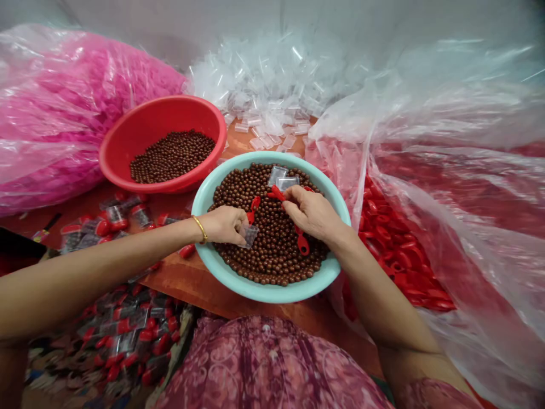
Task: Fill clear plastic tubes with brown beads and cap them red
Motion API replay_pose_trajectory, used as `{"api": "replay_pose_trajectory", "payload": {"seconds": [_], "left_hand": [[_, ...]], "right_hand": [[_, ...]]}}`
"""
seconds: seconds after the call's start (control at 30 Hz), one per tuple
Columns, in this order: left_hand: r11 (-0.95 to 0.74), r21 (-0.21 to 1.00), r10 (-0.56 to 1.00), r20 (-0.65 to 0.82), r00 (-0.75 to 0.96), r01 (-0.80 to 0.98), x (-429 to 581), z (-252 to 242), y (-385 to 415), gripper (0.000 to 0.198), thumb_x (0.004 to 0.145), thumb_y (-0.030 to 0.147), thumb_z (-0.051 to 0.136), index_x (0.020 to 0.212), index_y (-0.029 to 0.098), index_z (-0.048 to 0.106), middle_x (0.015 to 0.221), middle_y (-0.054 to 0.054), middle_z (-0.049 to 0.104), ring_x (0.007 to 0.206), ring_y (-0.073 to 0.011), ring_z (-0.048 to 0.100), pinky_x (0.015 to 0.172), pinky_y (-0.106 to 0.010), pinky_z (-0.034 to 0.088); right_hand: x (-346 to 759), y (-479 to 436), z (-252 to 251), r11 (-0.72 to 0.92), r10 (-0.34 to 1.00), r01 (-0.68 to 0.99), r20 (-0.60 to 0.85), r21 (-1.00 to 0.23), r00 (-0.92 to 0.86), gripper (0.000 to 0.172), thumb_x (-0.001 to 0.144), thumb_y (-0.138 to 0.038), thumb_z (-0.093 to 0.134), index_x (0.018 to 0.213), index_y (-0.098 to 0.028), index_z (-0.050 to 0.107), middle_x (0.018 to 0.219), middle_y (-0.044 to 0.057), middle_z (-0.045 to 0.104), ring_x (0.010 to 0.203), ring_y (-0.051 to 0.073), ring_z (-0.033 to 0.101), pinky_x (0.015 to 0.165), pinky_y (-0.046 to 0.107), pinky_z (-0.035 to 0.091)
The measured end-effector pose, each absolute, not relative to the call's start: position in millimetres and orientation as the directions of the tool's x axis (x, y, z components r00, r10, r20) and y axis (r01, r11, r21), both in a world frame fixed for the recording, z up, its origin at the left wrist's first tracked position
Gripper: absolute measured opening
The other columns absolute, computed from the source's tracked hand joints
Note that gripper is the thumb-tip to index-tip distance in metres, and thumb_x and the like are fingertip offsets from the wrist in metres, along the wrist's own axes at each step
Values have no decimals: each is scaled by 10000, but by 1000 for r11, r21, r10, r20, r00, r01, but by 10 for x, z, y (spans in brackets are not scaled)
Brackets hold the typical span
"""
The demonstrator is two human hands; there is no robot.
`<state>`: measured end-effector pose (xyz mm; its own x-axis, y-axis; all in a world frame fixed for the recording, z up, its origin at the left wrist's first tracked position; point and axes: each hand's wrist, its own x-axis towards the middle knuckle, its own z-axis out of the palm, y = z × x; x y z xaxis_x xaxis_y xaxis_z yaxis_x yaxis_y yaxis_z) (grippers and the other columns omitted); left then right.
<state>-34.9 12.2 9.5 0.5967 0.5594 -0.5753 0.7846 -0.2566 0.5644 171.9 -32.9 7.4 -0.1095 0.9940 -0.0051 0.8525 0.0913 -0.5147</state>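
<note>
A light-blue basin point(272, 295) full of small brown balls point(272, 261) stands in front of me. Over its left part, my left hand point(227, 224) is closed on a small clear plastic case point(249, 236). A red plastic piece point(254, 209) shows just beyond those fingers. On the right, my right hand point(310, 211) pinches a red plastic cap point(277, 193). Under this hand another red piece with a hole point(302, 244) lies on the balls. Two clear cases point(287, 183) rest on the balls at the far side of the basin.
A red basin point(164, 105) with more brown balls stands back left, beside a bag of pink pieces point(85, 108). Clear cases point(272, 113) are heaped behind. Right lies a bag of red pieces point(395, 255). Red-capped cases point(131, 329) are piled at lower left.
</note>
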Motion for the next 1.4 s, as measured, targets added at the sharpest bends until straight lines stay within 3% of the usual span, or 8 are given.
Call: {"api": "replay_pose_trajectory", "payload": {"seconds": [0.13,0.27,0.5,0.73,0.83,0.97,1.13,1.4], "left_hand": [[-358,461,576,-576,580,812,-266,90,38,150,683,266,635,790,161,634,711,23,671,670,-123,602,585,-190,390],[-413,400,642,-509,573,818,-190,146,-34,176,746,272,529,818,151,634,731,-12,665,668,-142,588,586,-215,386],[-249,410,486,-731,479,877,-25,125,-60,203,723,248,452,648,140,607,588,-23,641,407,-110,500,445,-218,388],[-191,525,682,-537,497,829,305,-144,77,85,765,210,544,718,139,550,501,6,566,458,-132,554,521,-226,437],[23,701,701,-520,488,713,307,-192,103,66,793,173,535,840,144,498,557,34,549,485,-114,557,501,-215,440],[220,894,697,-424,578,390,162,-143,88,198,735,125,602,892,146,485,711,26,585,611,-87,594,576,-201,465],[171,981,744,-191,640,94,33,-89,75,297,651,151,701,892,135,528,877,-8,635,829,-105,601,831,-263,459],[101,995,640,-44,767,-28,66,-108,42,340,685,242,695,962,119,541,970,-61,633,929,-172,590,899,-332,432]], "right_hand": [[1720,-328,65,97,994,847,10,-523,-108,176,821,-261,390,834,-180,546,699,37,607,649,173,549,615,273,348],[1721,-325,70,103,994,836,23,-539,-107,194,820,-262,389,858,-174,558,712,42,614,663,177,556,624,276,356],[1756,-323,55,135,991,796,91,-590,-101,195,817,-261,395,861,-178,566,685,31,594,630,169,535,606,273,355],[1782,-326,31,174,981,734,180,-656,-72,120,810,-252,430,807,-192,534,642,6,549,591,152,500,585,268,352],[1802,-304,-25,197,968,638,249,-745,-8,109,819,-246,432,822,-195,529,680,1,555,614,145,511,608,270,378],[1818,-275,-76,210,954,469,285,-858,95,101,825,-264,446,846,-198,520,697,-18,543,590,121,502,592,264,397],[1788,-273,-42,183,974,247,210,-952,89,89,812,-281,459,815,-206,508,596,-56,471,491,95,445,501,245,385],[1769,-321,85,111,992,71,115,-991,59,216,734,-392,612,822,-197,581,689,-29,565,529,78,466,494,221,420]]}}
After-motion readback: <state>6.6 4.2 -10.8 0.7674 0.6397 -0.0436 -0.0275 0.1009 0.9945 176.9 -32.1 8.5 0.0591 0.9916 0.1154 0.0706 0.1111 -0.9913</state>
